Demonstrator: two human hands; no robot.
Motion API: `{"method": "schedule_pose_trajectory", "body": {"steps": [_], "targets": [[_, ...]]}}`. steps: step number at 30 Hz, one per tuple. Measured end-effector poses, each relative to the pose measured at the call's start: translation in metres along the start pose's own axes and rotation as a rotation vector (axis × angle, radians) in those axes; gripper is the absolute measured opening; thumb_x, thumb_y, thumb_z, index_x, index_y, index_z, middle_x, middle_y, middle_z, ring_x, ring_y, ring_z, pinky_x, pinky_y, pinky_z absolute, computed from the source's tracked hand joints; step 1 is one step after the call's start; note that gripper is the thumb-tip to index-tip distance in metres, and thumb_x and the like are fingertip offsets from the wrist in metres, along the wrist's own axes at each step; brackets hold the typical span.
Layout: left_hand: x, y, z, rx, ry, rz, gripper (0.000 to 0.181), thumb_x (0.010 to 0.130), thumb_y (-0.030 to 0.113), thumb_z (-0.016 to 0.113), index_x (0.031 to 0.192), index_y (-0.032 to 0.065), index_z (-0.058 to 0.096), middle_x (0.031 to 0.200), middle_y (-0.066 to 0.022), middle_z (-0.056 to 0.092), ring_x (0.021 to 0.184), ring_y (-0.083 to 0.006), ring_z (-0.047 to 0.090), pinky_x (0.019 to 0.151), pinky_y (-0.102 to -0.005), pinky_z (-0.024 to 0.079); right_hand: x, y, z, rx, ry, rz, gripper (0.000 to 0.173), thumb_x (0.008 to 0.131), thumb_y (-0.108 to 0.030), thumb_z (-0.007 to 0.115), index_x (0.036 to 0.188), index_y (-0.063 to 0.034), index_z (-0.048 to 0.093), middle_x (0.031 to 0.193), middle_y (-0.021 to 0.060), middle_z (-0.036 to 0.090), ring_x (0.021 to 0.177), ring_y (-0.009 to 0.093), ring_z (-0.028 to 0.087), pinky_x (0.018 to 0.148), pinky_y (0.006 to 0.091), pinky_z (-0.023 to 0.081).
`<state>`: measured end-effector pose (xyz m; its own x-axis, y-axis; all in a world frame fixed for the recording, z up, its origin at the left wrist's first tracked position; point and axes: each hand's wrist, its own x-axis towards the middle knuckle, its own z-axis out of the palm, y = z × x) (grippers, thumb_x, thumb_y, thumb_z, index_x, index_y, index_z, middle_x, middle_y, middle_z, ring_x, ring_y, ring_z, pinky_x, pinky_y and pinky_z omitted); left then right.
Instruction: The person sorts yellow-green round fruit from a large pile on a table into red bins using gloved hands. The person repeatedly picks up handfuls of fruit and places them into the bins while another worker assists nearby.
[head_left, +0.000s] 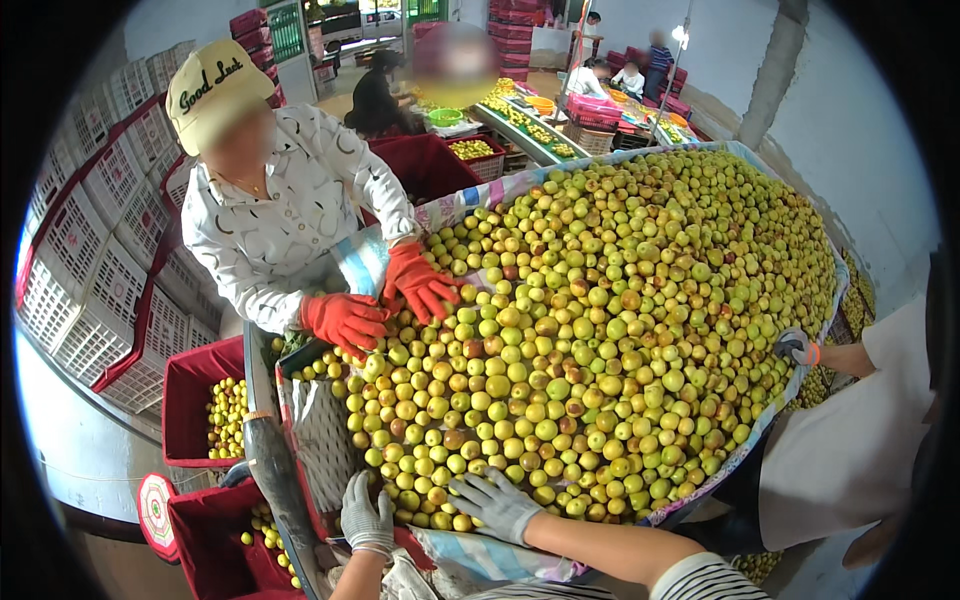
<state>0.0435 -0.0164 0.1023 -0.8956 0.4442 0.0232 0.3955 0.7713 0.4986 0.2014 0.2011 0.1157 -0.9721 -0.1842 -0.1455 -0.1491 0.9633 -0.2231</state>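
Before me a wide sorting table (442, 536), its raised rim wrapped in patterned cloth, holds a deep heap of yellow-green jujubes (555, 337), some with brown patches. My left hand (367, 510), in a grey knit glove, lies at the near left edge of the fruit, beside a chute wall (322, 427) covered in white foam netting. Its thumb stands apart and nothing is in its grasp. My right hand (499, 506), gloved alike, rests palm down on the nearest jujubes with its fingers spread.
Across the table a co-worker's red-gloved hands (382, 300) touch the fruit. Another person's gloved hand (796, 346) is at the right rim. Red-lined crates (202, 442) with jujubes stand lower left. White crates (97, 277) are stacked behind. A conveyor (532, 135) runs at the back.
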Motion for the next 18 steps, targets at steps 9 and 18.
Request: {"method": "schedule_pose_trajectory", "body": {"steps": [9, 18], "targets": [[-0.001, -0.001, 0.003, 0.043, 0.041, 0.013, 0.053, 0.087, 0.029, 0.06, 0.134, 0.0074, 0.05, 0.137, -0.016, 0.052, 0.123, -0.0344, 0.051, 0.1, -0.0431, 0.043, 0.095, 0.067, -0.044, 0.24, 0.436, 0.264, 0.035, 0.086, -0.03, 0.062, 0.114, -0.0101, 0.062, 0.119, 0.012, 0.06, 0.108, 0.03, 0.059, 0.095, 0.0449, 0.047], [-0.002, 0.003, -0.002, 0.023, 0.012, -0.016, 0.051, 0.085, 0.025, 0.063, 0.131, 0.0064, 0.052, 0.134, -0.0167, 0.054, 0.122, -0.0352, 0.051, 0.101, -0.0436, 0.042, 0.091, 0.11, -0.053, -0.185, -0.007, 0.498, 0.029, 0.093, -0.015, 0.049, 0.121, -0.0115, 0.057, 0.117, 0.0105, 0.063, 0.11, 0.026, 0.06, 0.094, 0.0432, 0.044]]}}
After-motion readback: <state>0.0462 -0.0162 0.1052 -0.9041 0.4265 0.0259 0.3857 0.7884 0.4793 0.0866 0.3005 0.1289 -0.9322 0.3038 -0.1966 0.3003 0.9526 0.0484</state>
